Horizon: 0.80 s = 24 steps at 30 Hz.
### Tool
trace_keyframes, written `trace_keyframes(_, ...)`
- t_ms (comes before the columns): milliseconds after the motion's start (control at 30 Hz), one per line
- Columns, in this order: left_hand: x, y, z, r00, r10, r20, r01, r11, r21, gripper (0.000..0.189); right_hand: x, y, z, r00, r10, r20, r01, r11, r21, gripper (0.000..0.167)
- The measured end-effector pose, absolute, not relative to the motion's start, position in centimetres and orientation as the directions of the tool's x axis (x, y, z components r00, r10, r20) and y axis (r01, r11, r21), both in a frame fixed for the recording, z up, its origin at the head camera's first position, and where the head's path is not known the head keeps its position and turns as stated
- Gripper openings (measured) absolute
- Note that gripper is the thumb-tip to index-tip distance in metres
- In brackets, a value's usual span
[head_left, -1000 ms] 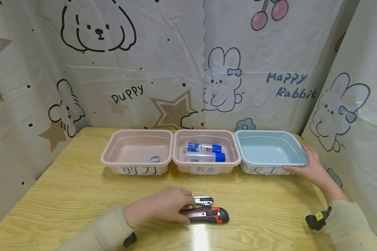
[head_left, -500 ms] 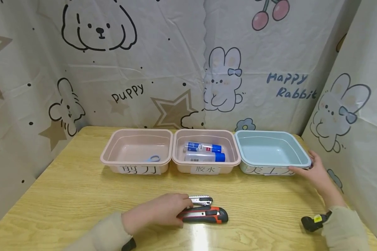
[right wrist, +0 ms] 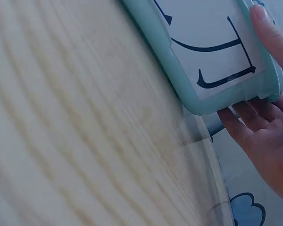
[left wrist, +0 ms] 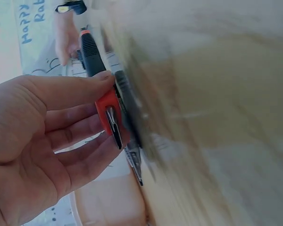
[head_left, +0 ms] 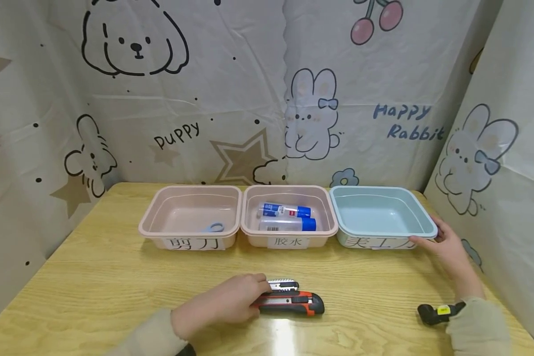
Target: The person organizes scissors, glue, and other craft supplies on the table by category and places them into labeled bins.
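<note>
My left hand (head_left: 233,299) pinches a red-and-black utility knife (head_left: 293,302) by its left end, thumb on one side and fingers on the other. In the left wrist view, this utility knife (left wrist: 92,59) points away from the palm. Just behind it lies a smaller silver utility knife (head_left: 285,285), partly covered by the hand and the larger knife. At the far right, my right hand (head_left: 449,252) grips the front right corner of a light blue bin (head_left: 382,232). Its thumb (right wrist: 269,30) is at the labelled front, with the other fingers against the bin's side.
Left of the blue bin stand two pink bins in a row. The middle bin (head_left: 289,236) holds two blue-capped glue tubes (head_left: 287,225); the left bin (head_left: 189,233) holds blue-handled scissors (head_left: 215,227). A printed curtain (head_left: 231,89) hangs behind the wooden table (head_left: 115,282).
My right hand has slid from the blue bin's right edge toward its front corner. The left hand has drawn its thumb in, and the red-and-black utility knife now overlaps the silver one.
</note>
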<state>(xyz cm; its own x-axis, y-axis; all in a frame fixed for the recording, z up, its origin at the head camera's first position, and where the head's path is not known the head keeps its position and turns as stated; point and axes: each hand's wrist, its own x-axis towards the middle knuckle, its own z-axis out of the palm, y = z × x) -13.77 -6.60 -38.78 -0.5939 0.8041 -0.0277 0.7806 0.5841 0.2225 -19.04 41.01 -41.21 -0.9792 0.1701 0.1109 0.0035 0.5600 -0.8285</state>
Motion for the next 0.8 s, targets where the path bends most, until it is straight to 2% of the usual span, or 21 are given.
trace_keyframes(267, -14.6, -4.9, -37.7, -0.666, 0.742, 0.076, 0.731, 0.629, 0.267, 0.036, -18.8, 40.8, -41.6, -0.976, 0.164, 0.145, -0.043, 0.507, -0.861, 0.081)
trace_keyframes(367, -14.8, -3.5, -37.5, -0.678, 0.724, 0.128, 0.727, 0.634, 0.264, 0.035, -18.6, 40.8, -41.8, -0.974, 0.159, 0.163, -0.087, 0.402, -0.911, 0.081)
trace_keyframes(500, -15.2, -1.4, -37.2, -0.687, 0.703, 0.183, 0.724, 0.641, 0.254, 0.033, -18.5, 40.8, -41.9, -0.975, 0.140, 0.171, -0.117, 0.331, -0.936, 0.082)
trace_keyframes(800, -16.5, 3.2, -36.4, -0.691, 0.668, 0.275, 0.722, 0.650, 0.237, 0.034, -18.3, 41.0, -41.8, -0.980, 0.097, 0.172, -0.102, 0.498, -0.861, 0.078)
